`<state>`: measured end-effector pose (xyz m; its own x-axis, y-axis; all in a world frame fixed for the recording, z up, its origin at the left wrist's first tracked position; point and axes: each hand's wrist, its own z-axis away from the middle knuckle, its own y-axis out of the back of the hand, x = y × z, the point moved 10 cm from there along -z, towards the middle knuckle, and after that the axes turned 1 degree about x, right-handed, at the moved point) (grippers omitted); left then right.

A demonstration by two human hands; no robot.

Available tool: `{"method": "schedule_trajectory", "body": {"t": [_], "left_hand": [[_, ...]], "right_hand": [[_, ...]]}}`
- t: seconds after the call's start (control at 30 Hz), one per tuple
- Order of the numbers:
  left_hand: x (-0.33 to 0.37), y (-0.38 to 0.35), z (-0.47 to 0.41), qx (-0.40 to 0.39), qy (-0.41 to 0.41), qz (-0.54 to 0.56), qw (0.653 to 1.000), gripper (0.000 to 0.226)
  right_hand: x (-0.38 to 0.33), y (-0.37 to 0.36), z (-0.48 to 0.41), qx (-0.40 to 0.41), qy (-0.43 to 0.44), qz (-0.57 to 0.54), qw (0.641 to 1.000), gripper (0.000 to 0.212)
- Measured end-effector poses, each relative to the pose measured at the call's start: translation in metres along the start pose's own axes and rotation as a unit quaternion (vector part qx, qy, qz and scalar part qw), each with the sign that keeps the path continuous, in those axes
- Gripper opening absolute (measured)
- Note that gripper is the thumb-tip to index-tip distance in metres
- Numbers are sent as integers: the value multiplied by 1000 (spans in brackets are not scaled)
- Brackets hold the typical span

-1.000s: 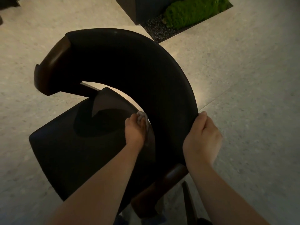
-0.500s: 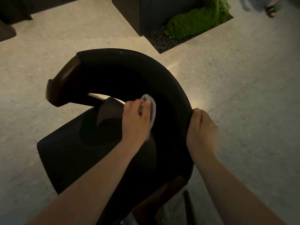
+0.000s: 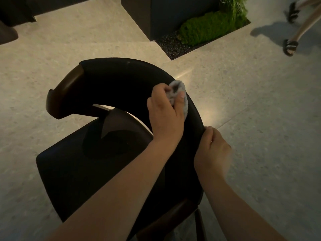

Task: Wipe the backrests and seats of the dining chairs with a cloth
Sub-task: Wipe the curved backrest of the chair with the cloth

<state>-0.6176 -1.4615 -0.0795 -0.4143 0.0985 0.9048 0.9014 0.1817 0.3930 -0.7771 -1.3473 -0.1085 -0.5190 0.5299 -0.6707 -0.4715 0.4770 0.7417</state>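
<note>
**Q:** How was the cloth gripped?

**A:** The left hand [image 3: 165, 115] pinched the bunched grey cloth [image 3: 181, 96] between thumb and curled fingers. It pressed the cloth onto the top edge of the curved black backrest [image 3: 121, 79], probably so the wad could follow the curve.

**Q:** And the other hand?

**A:** The right hand [image 3: 212, 148] curled round the backrest's outer edge, near the cloth, apparently to steady the chair against the rubbing. The seat [image 3: 78, 171] lay below the backrest's inner edge. Whether it had been wiped could not be told.
</note>
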Motion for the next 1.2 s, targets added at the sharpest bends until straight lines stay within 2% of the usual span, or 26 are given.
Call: {"method": "schedule_trajectory", "body": {"t": [0.1, 0.2, 0.4, 0.6, 0.67, 0.77, 0.87, 0.97, 1.07, 1.13, 1.2], "left_hand": [[10, -10, 2, -30, -79, -99, 991, 37], [9, -17, 1, -46, -110, -155, 981, 35], [11, -10, -3, -9, -117, -100, 988, 19], [0, -10, -2, -39, -132, -55, 989, 15], [-16, -6, -2, -25, -98, -29, 994, 14], [-60, 9, 6, 26, 13, 13, 999, 5], [-89, 11, 18, 5, 60, -10, 998, 4], [-79, 13, 20, 0, 34, 6, 999, 5], [-44, 10, 18, -4, -49, 48, 998, 13], [-31, -3, 20, -36, -94, 10, 995, 23], [-41, -9, 24, -43, -84, -37, 995, 27]], "right_hand": [[0, -2, 0, -2, 4, 2, 1000, 38], [-1, -1, 0, 2, 8, -3, 1000, 37], [1, -1, 0, 7, 9, -13, 1000, 37], [2, -2, 1, 6, 5, -15, 1000, 38], [2, -2, 1, 3, 4, -18, 1000, 38], [3, -2, 2, -4, -1, -30, 1000, 38], [4, -2, 2, -6, -8, -35, 999, 38], [5, -3, 2, -5, -8, -35, 999, 37], [2, 0, 1, 8, 2, -29, 1000, 37], [3, 0, 1, 10, 3, -24, 1000, 37], [4, -1, 1, 4, 1, -21, 1000, 37]]}}
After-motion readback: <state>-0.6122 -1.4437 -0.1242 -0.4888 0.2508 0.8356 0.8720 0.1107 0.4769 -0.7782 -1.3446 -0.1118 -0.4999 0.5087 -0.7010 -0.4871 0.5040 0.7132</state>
